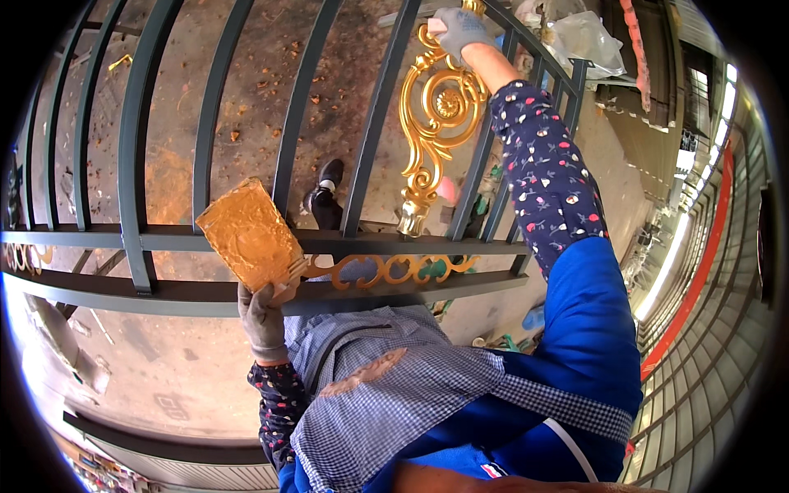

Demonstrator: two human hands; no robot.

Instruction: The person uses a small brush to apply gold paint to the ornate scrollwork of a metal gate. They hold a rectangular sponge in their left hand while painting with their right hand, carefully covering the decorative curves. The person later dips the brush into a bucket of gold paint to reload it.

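My left hand (pixel 263 320), in a grey glove, grips the near edge of a rectangular tray (pixel 251 234) coated in thick orange-gold paint. A small pale piece (pixel 289 283) sticks out by its thumb; its kind is unclear. My right hand (pixel 462 34), gloved too, is stretched to the top of a gold scroll ornament (pixel 446 103) set between dark metal bars. Its fingers are closed around a small pale pinkish thing, too small to name. The ornament's upper end is partly behind this hand. Below the tray, a lower gold scroll strip (pixel 394 271) sits between two rails.
The dark grey railing (pixel 292 107) with upright bars spans the view before me. Beneath it lies a stained concrete floor (pixel 255 90) with scattered brown flecks. Clear plastic sheeting (pixel 583 41) is piled at the far right, near stacked dark panels (pixel 649 156).
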